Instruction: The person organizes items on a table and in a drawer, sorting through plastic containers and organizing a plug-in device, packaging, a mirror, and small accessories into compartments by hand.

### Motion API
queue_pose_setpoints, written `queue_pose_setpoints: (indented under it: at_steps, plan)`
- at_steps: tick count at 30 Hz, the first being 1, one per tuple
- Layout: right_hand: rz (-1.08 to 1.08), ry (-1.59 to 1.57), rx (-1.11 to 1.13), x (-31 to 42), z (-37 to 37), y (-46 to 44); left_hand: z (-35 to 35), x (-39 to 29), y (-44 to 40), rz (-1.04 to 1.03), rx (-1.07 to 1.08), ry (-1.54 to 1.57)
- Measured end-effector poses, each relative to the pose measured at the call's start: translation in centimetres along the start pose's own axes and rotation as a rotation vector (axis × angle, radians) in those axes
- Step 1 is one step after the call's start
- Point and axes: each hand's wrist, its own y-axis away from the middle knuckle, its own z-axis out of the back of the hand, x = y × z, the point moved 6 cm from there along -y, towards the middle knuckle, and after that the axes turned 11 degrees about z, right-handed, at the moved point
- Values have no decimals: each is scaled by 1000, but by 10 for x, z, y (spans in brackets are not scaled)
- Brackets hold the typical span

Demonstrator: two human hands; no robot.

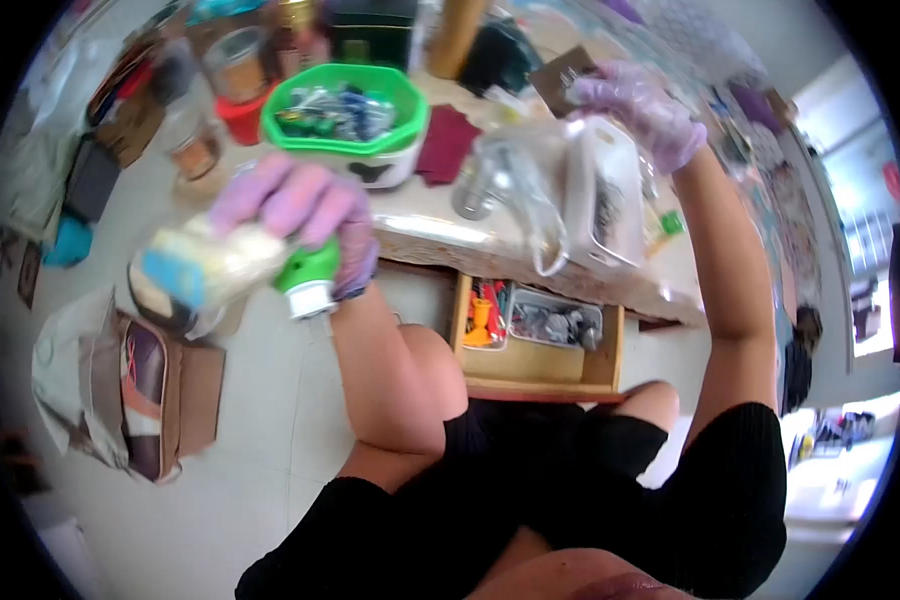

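My left hand (295,205), in a thin pinkish-purple glove, is wrapped around a white squeeze bottle (210,262) with a blue label. The bottle lies tilted in the air beyond the table's front edge, and its green cap with a white tip (310,280) points toward me. On the far side of the table, my right hand (650,115), gloved alike, pinches a small dark card (562,82) between its fingers. Below the right hand stands a white plastic basket (610,205) with small things in it. Motion blurs the bottle's lettering and the card's print.
A green tub (270,130) full of small items sits on the table beside a maroon cloth or paper (446,147). A clear glass jar (475,200) stands near the basket. Under the tabletop, a wooden drawer (540,388) is pulled out. A brown bag (200,395) rests on the floor.
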Motion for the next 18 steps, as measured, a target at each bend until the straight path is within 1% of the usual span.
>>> queue_pose_setpoints:
  at_steps: [2,4,5,7,8,9,11,12,14,15,17,18]
  plan:
    - [-1,-11,-51,-7,16,30,-2,5,-4,31,-33,-5]
    - [-30,106,25,-6,30,52,3,6,-5,59,-39,11]
    - [-39,104,18,-14,43,58,3,9,-6,74,-38,2]
    - [-185,407,91,-50,73,60,5,12,-8,88,-66,4]
    - [-115,424,41,-59,77,59,5,14,-9,102,-43,-2]
    - [-115,418,41,-68,84,61,6,16,-10,117,-19,-7]
    - [-112,360,-61,-74,90,63,7,24,-11,110,-37,-7]
    - [-102,352,-44,-85,96,64,7,27,-11,94,-51,-15]
    - [-169,636,14,-121,109,46,12,21,-10,113,42,-66]
    - [-221,1041,-41,-115,106,35,12,19,-8,118,84,-86]
    - [-104,1173,-6,-100,86,31,9,18,-4,113,137,-152]
    - [-90,1055,36,-111,87,28,0,18,-6,108,139,-198]
